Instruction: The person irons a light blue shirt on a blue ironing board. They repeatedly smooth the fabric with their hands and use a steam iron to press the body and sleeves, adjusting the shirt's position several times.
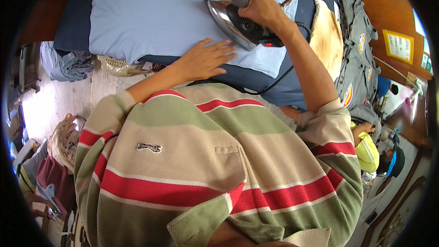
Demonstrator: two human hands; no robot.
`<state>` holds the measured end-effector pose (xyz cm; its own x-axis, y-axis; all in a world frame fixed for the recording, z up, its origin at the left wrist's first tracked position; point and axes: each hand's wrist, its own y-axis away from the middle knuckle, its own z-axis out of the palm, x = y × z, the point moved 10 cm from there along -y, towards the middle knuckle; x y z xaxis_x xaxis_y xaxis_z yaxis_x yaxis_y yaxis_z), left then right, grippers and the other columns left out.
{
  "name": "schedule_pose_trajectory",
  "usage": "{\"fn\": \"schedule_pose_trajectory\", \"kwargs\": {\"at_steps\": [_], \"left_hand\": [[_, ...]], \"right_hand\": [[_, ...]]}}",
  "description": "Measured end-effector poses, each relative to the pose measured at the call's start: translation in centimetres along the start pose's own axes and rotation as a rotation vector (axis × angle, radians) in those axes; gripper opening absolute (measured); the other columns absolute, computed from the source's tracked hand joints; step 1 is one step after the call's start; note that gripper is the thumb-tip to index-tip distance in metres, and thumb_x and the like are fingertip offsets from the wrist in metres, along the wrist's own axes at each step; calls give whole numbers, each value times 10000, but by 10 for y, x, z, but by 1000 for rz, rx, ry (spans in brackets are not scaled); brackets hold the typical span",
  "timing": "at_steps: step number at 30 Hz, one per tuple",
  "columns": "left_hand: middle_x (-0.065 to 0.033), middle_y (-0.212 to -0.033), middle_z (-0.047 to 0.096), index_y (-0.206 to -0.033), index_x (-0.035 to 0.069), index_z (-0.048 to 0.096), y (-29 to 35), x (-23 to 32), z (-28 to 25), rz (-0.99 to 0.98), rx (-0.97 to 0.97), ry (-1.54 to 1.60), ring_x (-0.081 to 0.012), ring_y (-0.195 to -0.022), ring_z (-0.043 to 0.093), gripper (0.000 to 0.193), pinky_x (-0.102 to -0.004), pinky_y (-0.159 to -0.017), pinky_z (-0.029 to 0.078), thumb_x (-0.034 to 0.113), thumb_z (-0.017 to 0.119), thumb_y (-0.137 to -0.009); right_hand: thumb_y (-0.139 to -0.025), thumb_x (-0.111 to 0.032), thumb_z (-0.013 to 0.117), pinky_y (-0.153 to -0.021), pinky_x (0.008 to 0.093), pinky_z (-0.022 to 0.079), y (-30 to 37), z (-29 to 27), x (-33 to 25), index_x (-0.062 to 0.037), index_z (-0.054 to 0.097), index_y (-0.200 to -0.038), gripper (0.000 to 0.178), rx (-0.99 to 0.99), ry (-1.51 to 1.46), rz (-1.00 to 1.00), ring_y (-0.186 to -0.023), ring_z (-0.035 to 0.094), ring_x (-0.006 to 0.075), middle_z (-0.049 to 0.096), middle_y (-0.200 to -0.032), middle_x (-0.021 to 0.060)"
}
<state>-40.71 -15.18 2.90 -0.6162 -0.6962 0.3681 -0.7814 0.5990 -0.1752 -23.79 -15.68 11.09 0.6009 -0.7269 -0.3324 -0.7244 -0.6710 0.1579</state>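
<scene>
A light blue cloth [146, 16] is spread over a table with a dark blue cover [72, 29]. On the cloth's right part stands a black and chrome iron [231, 24], with a small red light at its rear. My right hand [264, 8] is closed round the iron's handle, and a silver cylinder juts out in front of it. My left hand [208, 58] lies flat near the cloth's front edge, fingers spread toward the iron's rear and holding nothing. The iron's soleplate is hidden against the cloth.
A black cord [275, 83] loops down at the table's front. Right of the table lie a brown-stained cream pad [327, 39] and dark grey garments [354, 41]. A bundle of blue-grey cloth [68, 61] sits at the left. A person in yellow [367, 152] is low at the right.
</scene>
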Motion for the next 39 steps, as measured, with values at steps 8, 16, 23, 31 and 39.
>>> {"fn": "schedule_pose_trajectory", "kwargs": {"at_steps": [8, 16, 23, 31, 39], "left_hand": [[18, -1460, 297, -1361, 253, 389, -15, 21, 29, 97, -181, -48, -217, -1364, 223, 505, -544, -1034, 225, 467, 422, -904], [-35, -1463, 295, -1386, 241, 355, 23, -73, -32, -530, 23, -222, -251, -1352, 247, 517, -553, -997, 230, 429, 436, -910], [-50, -1492, 226, -1425, 249, 275, 98, -141, -43, -827, 58, -426, -290, -1367, 196, 549, -580, -1001, 212, 468, 361, -930], [-44, -1496, 218, -1423, 246, 281, 99, -141, -44, -863, 17, -395, -281, -1370, 196, 551, -564, -1012, 207, 449, 393, -923], [-40, -1493, 229, -1417, 248, 296, 101, -142, -46, -884, 33, -391, -274, -1367, 207, 544, -567, -1015, 203, 431, 410, -918]], "right_hand": [[-740, -365, 634, -719, 440, 493, 36, -41, 54, -5, 589, -1015, 455, 4, -193, 273, -837, 635, 363, 639, -870, 244], [-644, -255, 650, -775, 407, 473, 129, -30, 164, 55, 548, -1014, 494, 315, -136, 606, -903, 605, 403, 615, -906, 291], [-641, -197, 643, -787, 395, 471, 198, -15, 139, 65, 548, -1010, 462, 270, -248, 834, -901, 604, 412, 612, -911, 291], [-628, -207, 645, -795, 385, 473, 176, -26, 174, 75, 553, -1076, 538, 332, -229, 804, -919, 625, 364, 625, -935, 287], [-641, -235, 648, -728, 349, 491, 124, -48, 209, 38, 577, -1036, 486, 331, -209, 706, -822, 644, 294, 645, -862, 213]]}}
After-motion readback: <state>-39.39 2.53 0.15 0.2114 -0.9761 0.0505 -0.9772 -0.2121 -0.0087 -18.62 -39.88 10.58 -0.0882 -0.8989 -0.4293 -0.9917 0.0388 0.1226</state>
